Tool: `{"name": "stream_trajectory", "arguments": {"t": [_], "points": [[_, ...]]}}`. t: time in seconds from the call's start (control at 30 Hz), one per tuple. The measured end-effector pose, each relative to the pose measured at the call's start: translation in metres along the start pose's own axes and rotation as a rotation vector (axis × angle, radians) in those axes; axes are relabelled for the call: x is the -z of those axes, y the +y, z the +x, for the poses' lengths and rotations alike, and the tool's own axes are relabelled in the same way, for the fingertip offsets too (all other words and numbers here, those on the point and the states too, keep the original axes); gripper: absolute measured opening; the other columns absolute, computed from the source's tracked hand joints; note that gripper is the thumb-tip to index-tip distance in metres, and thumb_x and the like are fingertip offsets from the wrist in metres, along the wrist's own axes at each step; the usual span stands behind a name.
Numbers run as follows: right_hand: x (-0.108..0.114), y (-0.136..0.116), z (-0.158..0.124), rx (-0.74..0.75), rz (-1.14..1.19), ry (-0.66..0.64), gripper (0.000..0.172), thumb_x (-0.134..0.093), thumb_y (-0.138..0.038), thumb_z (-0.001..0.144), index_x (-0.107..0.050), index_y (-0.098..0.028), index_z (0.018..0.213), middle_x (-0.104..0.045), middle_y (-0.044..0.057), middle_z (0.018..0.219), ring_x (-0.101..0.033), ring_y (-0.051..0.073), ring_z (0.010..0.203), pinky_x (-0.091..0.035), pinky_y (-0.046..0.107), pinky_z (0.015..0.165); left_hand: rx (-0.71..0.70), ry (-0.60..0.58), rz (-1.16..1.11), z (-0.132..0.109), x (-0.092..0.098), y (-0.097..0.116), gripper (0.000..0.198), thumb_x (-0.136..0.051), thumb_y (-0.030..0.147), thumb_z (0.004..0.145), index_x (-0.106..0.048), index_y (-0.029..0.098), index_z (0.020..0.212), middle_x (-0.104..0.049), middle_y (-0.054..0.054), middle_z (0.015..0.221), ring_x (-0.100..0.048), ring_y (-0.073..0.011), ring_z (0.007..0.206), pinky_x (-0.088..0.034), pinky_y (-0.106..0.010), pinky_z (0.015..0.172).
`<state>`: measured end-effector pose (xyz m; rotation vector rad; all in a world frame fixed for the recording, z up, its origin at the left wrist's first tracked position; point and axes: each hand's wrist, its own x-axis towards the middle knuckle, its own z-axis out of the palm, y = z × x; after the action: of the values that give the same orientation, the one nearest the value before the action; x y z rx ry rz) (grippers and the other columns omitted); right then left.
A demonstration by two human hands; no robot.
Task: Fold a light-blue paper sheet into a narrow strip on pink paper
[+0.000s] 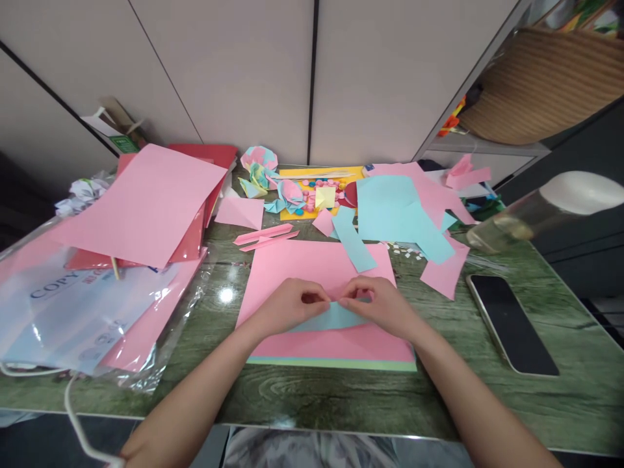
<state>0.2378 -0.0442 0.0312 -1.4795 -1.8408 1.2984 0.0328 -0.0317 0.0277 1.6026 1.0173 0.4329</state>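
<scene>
Between my two hands lies a light blue strip of paper (334,317), over a stack of pink sheets (331,348) with blue and green edges showing at the front. My left hand (297,302) pinches the strip's upper edge between thumb and fingers. Close beside it, my right hand (377,300) pinches the same edge. Both hands partly cover the strip's ends. Just behind the stack are folded pink paper strips (267,235), and another light blue strip (355,242) overlaps the stack's back edge.
A plastic packet of copy paper (63,318) and a loose pink sheet (156,201) fill the left side. Paper flowers (291,195) and a yellow sheet (287,170) with beads stand at the back. Rightward are blue paper (385,201), a phone (511,325) and a clear bottle (507,224).
</scene>
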Motion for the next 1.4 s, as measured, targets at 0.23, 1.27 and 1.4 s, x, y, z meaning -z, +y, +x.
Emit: {"name": "stream_trajectory", "arguments": {"t": [0.23, 1.27, 1.4], "points": [[-0.012, 0.003, -0.001, 0.015, 0.035, 0.012, 0.006, -0.058, -0.021, 0.07, -0.064, -0.02, 0.07, -0.062, -0.001, 0.072, -0.056, 0.015, 0.072, -0.042, 0.027, 0.071, -0.007, 0.04, 0.02, 0.0, -0.014, 0.001, 0.017, -0.054, 0.025, 0.078, -0.067, 0.015, 0.072, -0.064, 0.0, 0.068, -0.053, -0.0122, 0.065, -0.038, -0.022, 0.06], [0.011, -0.001, 0.004, -0.058, 0.087, 0.014, 0.012, -0.058, -0.027, 0.068, -0.058, -0.017, 0.061, -0.05, -0.003, 0.057, -0.04, 0.01, 0.055, -0.031, 0.024, 0.053, 0.011, 0.158, -0.11, 0.004, 0.002, -0.001, 0.018, -0.065, 0.032, 0.072, -0.067, 0.015, 0.075, -0.067, -0.004, 0.074, -0.061, -0.0155, 0.072, -0.047, -0.024, 0.065], [0.009, -0.004, 0.002, -0.034, 0.03, -0.049, 0.01, -0.057, -0.023, 0.069, -0.061, -0.018, 0.062, -0.057, -0.001, 0.062, -0.047, 0.012, 0.061, -0.035, 0.025, 0.057, 0.033, 0.123, -0.087, 0.002, -0.003, -0.002, 0.012, -0.061, 0.025, 0.071, -0.067, 0.015, 0.07, -0.066, -0.002, 0.068, -0.059, -0.0138, 0.064, -0.045, -0.023, 0.059]]}}
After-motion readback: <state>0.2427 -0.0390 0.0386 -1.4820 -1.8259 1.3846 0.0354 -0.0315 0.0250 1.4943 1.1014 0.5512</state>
